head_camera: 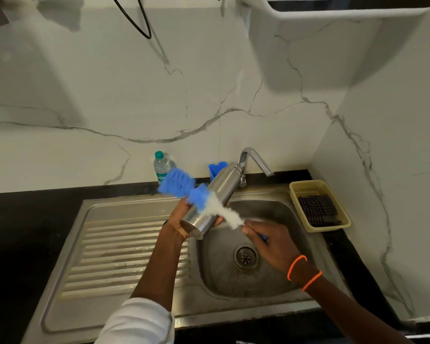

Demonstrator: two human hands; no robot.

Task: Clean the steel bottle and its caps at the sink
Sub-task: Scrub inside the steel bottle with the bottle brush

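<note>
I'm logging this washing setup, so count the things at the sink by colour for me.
Steel: 3, the steel bottle, tap, sink
Blue: 2, the bottle brush, blue holder behind the bottle
Clear: 1, the plastic water bottle
Yellow: 1, the basket
Total: 7

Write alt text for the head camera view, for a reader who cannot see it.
Over a steel sink, a person's left hand holds a steel bottle tilted, while the right hand grips a blue and white bottle brush laid across it. A tap, a plastic water bottle and a yellow basket are behind.
</note>
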